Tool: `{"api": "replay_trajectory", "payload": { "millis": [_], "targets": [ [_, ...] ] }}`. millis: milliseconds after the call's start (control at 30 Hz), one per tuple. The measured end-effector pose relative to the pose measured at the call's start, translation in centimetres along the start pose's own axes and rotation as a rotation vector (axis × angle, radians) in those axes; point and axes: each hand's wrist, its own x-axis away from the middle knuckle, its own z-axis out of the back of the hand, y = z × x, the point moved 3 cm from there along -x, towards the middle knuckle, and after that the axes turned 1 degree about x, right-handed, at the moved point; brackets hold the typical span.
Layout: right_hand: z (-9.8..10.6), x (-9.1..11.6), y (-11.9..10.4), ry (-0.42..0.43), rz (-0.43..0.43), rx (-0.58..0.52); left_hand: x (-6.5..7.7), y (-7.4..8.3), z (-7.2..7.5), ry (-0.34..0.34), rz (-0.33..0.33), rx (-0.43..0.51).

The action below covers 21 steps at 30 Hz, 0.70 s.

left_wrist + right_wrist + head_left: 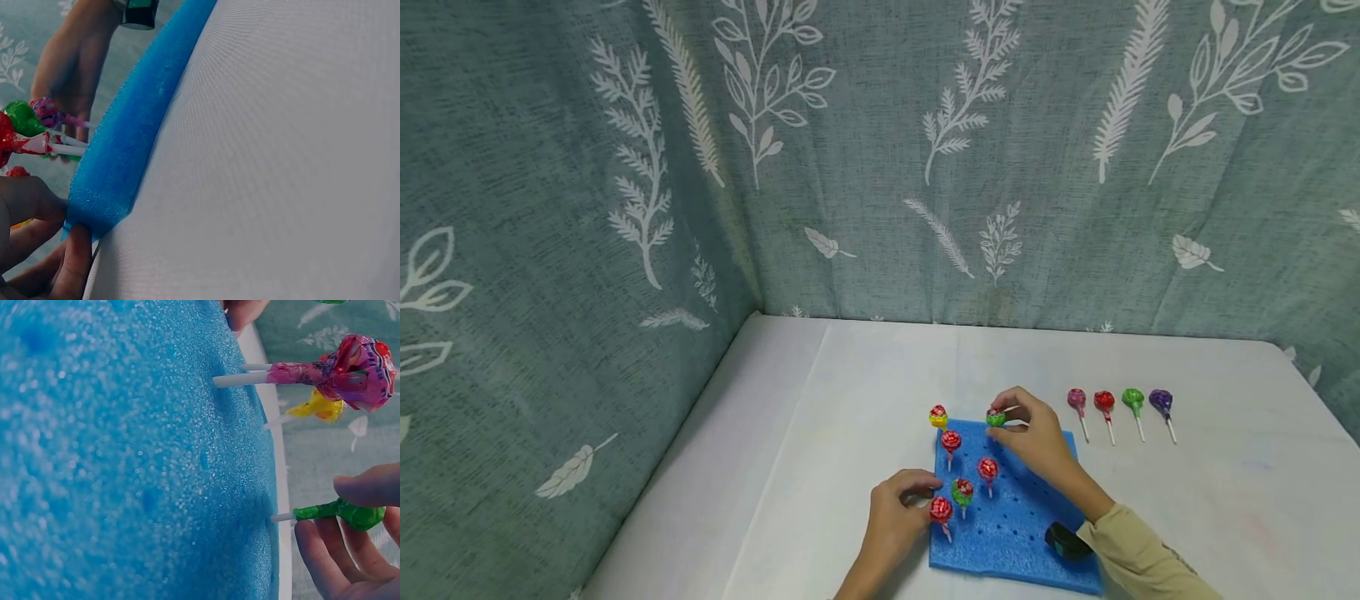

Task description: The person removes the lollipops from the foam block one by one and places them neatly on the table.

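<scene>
My right hand pinches a green lollipop by its wrapped head at the far edge of a blue foam board. In the right wrist view, the white stick of that green lollipop meets the foam. Curled fingers of my left hand grip the board's left edge; the left wrist view shows finger and thumb against the foam's side. Standing in the board's left part are a yellow lollipop, a green-and-red lollipop and several red lollipops.
On the white table, right of the board, lies a row of loose lollipops: pink, red, green and purple. Small holes dot the foam. A patterned curtain hangs behind and to the left.
</scene>
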Motion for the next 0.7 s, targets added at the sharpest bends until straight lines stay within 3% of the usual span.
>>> {"api": "replay_trajectory", "payload": {
  "millis": [233,700],
  "targets": [
    [0.19,0.21,0.03,0.033,-0.034,0.015,0.01,0.06,-0.01,0.005,-0.001,-0.005],
    [0.18,0.6,0.22,0.081,-0.009,-0.014,-0.08,-0.09,-0.09,0.006,-0.007,-0.013]
  ]
}}
